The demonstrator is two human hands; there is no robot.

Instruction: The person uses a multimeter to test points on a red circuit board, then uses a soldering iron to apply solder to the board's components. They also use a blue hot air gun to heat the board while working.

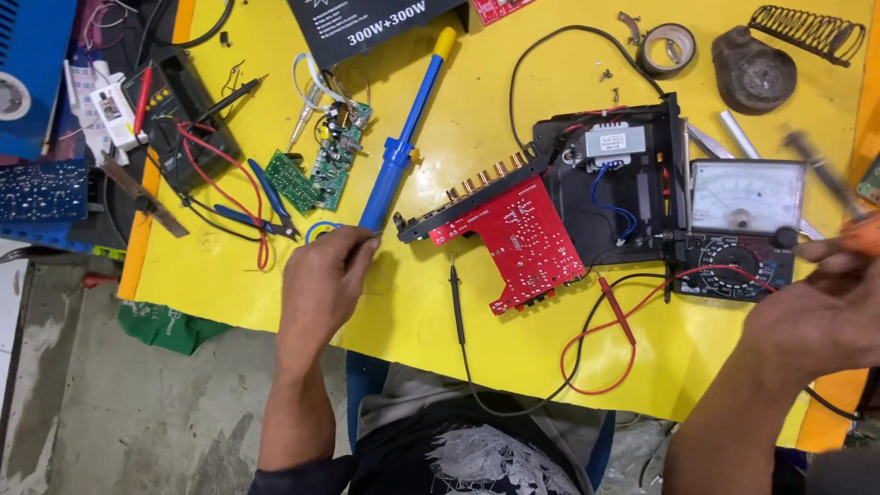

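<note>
While my left hand rests on the yellow table, its fingers are curled round the lower end of the blue desoldering pump, pinching it near the tip; the pump's body runs up & away to a yellow plunger knob at the far end. My right hand is at the rt edge of view, fingers pressed together on a thin tool w/ an orange grip, its dark shaft blurred & angled up-left over the table edge. Between my hands lies the red circuit board, tilted, still wired to the open black chassis w/ a small transformer inside. Just rt of the chassis sits an analog multimeter, its red lead looping across the table & its black probe lying near my left hand. Two small green boards & blue-handled pliers lie left of the pump. Tape roll & soldering-iron stand sit at the far side, well apart from both hands.
</note>
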